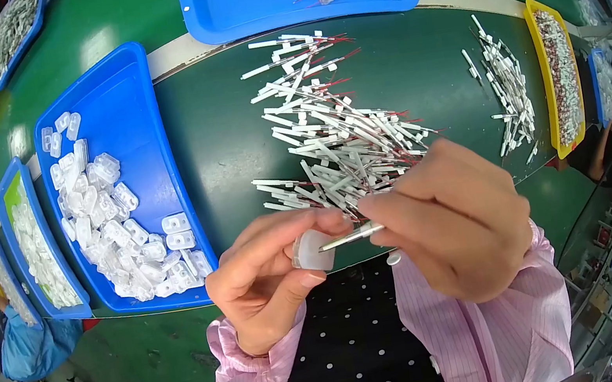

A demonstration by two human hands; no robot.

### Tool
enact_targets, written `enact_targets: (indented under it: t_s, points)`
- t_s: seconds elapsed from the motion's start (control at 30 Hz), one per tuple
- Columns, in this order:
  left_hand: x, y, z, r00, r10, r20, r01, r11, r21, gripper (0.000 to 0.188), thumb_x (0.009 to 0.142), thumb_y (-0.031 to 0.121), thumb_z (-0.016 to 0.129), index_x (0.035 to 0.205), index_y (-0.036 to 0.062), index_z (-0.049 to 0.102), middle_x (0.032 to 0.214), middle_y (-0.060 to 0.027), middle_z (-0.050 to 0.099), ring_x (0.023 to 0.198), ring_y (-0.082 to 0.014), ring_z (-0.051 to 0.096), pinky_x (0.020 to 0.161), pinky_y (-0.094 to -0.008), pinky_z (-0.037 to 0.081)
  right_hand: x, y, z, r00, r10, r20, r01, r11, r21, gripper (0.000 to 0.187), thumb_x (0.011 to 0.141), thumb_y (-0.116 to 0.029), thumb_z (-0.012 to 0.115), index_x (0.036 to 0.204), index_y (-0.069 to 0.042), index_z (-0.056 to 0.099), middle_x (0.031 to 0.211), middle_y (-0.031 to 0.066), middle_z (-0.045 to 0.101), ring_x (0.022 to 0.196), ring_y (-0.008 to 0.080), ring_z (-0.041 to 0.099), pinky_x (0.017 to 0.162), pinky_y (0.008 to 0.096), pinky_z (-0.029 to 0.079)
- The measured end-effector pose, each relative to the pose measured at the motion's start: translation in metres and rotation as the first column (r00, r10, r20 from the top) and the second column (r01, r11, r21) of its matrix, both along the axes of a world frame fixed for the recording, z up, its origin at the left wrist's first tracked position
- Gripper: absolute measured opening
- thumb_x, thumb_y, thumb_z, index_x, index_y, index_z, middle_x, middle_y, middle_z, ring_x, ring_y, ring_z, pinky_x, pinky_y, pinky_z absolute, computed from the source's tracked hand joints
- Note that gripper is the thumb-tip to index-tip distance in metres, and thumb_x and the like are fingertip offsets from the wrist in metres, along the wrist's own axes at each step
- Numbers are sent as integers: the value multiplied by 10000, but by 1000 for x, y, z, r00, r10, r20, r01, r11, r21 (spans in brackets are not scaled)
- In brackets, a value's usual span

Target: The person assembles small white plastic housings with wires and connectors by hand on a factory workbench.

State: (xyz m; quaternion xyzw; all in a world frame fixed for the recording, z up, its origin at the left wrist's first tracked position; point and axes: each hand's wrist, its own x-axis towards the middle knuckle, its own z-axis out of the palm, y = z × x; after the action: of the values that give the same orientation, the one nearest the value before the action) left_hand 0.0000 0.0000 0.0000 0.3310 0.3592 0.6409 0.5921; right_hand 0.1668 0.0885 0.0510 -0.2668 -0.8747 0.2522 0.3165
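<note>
My left hand [267, 276] is closed round a small translucent white plastic housing [310, 253], its face turned to the right. My right hand [457, 220] pinches a thin white stick-shaped part [352, 237], and the tip of that part meets the housing's face. Whether the tip has gone into a hole there, I cannot tell. Just beyond both hands lies a loose pile of white sticks with thin red wires [336, 127], spread over the dark green table. The fingers of my right hand hide part of the stick.
On the left stands a blue tray [185, 201] of clear plastic housings. Another blue tray [218, 26] at the back holds a few assembled pieces with wires. To the right lie a smaller heap of thin parts [510, 89] and a yellow tray [556, 138]. A person in blue [40, 345] sits far left.
</note>
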Motion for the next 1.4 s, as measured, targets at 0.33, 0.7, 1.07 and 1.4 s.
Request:
enact_targets:
  t_s: [0.33,0.7,1.07,1.4]
  points:
    - [2,-1,-11,993,97,-70,-97,995,9,362,706,51,732,1028,-65,613,926,-161,590,836,-242,605,733,-325,490,-6,5,-16,981,141,-130,-171,952,-255,158,627,20,691,779,3,651,637,63,540,478,177,438,427,276,328]
    - [4,2,-23,900,241,-364,-176,964,201,312,707,35,731,972,-85,617,834,-135,565,773,-236,584,682,-325,495,-16,-13,-32,993,-25,-119,-3,973,-232,179,564,66,651,729,8,618,594,60,510,457,186,459,415,283,333]
    - [-47,0,-27,696,622,-360,-659,752,24,311,815,-3,591,1114,-78,551,1051,-151,589,923,-175,579,832,-283,452,-31,31,-60,958,6,288,62,972,-225,64,712,-21,614,756,26,612,731,133,552,622,267,580,510,367,454]
    - [-39,-5,-24,780,554,-290,-579,815,1,330,798,35,624,1102,-68,545,1053,-140,577,935,-216,581,830,-333,457,-83,21,-79,657,-3,754,54,998,-43,170,559,23,598,720,64,563,704,178,567,617,287,605,510,370,487]
